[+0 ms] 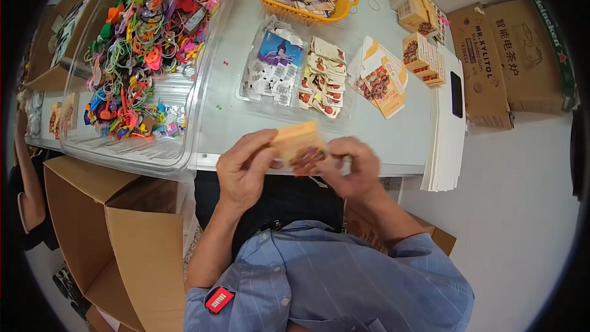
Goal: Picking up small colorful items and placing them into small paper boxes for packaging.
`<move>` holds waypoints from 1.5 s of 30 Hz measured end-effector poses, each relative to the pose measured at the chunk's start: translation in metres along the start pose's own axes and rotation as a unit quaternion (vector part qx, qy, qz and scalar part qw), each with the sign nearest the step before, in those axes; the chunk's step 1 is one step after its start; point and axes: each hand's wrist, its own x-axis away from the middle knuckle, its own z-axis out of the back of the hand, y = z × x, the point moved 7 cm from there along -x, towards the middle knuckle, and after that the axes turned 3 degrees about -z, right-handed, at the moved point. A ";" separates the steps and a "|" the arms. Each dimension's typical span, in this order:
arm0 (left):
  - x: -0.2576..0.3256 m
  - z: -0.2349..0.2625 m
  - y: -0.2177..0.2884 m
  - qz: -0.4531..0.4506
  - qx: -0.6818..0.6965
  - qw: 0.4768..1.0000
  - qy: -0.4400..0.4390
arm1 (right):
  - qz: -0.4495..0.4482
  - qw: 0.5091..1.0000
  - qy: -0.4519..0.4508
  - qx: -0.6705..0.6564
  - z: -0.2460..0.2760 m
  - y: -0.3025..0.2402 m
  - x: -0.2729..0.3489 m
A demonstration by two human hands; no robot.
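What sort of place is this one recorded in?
Probably a small packing workshop or back room, judging by the clear bin heaped with colourful trinkets, the yellow basket of printed cards, and the row of small boxes matching the kind of small box being held.

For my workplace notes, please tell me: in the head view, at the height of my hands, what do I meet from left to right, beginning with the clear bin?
Clear bin, left hand, yellow-orange printed piece, right hand, stack of white strips.
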 end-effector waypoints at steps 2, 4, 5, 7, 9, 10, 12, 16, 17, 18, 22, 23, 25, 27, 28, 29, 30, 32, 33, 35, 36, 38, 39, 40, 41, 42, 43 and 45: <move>-0.007 -0.010 0.006 -0.012 -0.038 0.999 0.010 | -0.001 0.995 0.065 0.079 0.040 0.012 -0.012; -0.010 -0.001 0.001 -0.012 -0.104 0.994 0.011 | -0.040 0.986 0.135 0.090 0.089 0.035 -0.030; -0.009 0.012 -0.011 -0.004 -0.130 0.991 0.033 | -0.055 0.979 0.171 0.094 0.114 0.049 -0.036; -0.005 0.035 -0.037 0.025 -0.123 0.989 0.075 | -0.071 0.965 0.241 0.067 0.154 0.069 -0.043; -0.004 0.037 -0.035 0.021 -0.124 0.990 0.058 | -0.077 0.945 0.301 0.102 0.196 0.087 -0.031; -0.003 0.035 -0.035 0.020 -0.128 0.991 0.046 | -0.091 0.932 0.328 0.124 0.214 0.094 -0.021; -0.005 0.033 -0.032 0.007 -0.129 0.991 0.043 | -0.122 0.913 0.326 0.215 0.241 0.106 0.000; -0.006 0.031 -0.031 -0.007 -0.162 0.986 0.035 | -0.214 0.842 0.283 0.407 0.268 0.135 0.038; -0.006 0.031 -0.031 -0.005 -0.163 0.986 0.039 | -0.231 0.844 0.279 0.394 0.271 0.145 0.047; -0.006 0.031 -0.032 -0.005 -0.163 0.986 0.037 | -0.233 0.844 0.280 0.395 0.275 0.153 0.051; -0.005 0.031 -0.032 -0.005 -0.163 0.986 0.037 | -0.246 0.798 0.280 0.473 0.281 0.168 0.046; -0.005 0.032 -0.032 -0.006 -0.165 0.986 0.039 | -0.245 0.793 0.277 0.483 0.279 0.170 0.041; -0.006 0.030 -0.033 -0.011 -0.169 0.985 0.040 | -0.255 0.784 0.278 0.493 0.282 0.175 0.039; -0.006 0.030 -0.033 -0.014 -0.174 0.984 0.041 | -0.266 0.774 0.277 0.503 0.281 0.177 0.037; -0.006 0.029 -0.032 -0.015 -0.174 0.984 0.039 | -0.270 0.767 0.275 0.513 0.280 0.178 0.037; -0.006 0.029 -0.031 -0.017 -0.176 0.983 0.038 | -0.274 0.761 0.272 0.522 0.278 0.176 0.035; -0.006 0.029 -0.030 -0.016 -0.177 0.983 0.039 | -0.273 0.762 0.271 0.521 0.276 0.173 0.034; -0.006 0.031 -0.032 0.008 -0.161 0.986 0.051 | -0.045 0.754 0.296 0.585 0.257 0.135 0.026; -0.006 0.031 -0.032 0.008 -0.161 0.986 0.051 | -0.045 0.754 0.296 0.585 0.250 0.128 0.023; -0.005 0.033 -0.033 0.006 -0.166 0.984 0.058 | -0.044 0.899 0.253 0.356 0.223 0.125 0.015; -0.003 0.034 -0.032 0.008 -0.167 0.984 0.059 | -0.104 0.916 0.200 0.332 0.199 0.123 0.003; -0.003 0.034 -0.030 0.018 -0.150 0.986 0.065 | -0.106 0.922 0.122 0.350 0.161 0.121 -0.011; -0.004 0.035 -0.031 0.017 -0.150 0.986 0.065 | -0.115 0.920 0.107 0.358 0.148 0.122 -0.015; -0.004 0.034 -0.033 0.014 -0.158 0.986 0.057 | -0.123 0.919 0.090 0.365 0.139 0.123 -0.018; -0.005 0.033 -0.034 0.010 -0.166 0.985 0.050 | -0.120 0.920 0.089 0.363 0.137 0.125 -0.019; -0.006 0.033 -0.033 0.009 -0.168 0.984 0.053 | -0.128 0.912 0.077 0.382 0.133 0.130 -0.018; -0.007 0.032 -0.032 0.006 -0.163 0.985 0.049 | -0.135 0.904 0.066 0.401 0.130 0.134 -0.017; -0.005 0.032 -0.031 -0.003 -0.165 0.985 0.050 | -0.114 0.896 0.073 0.422 0.123 0.122 -0.022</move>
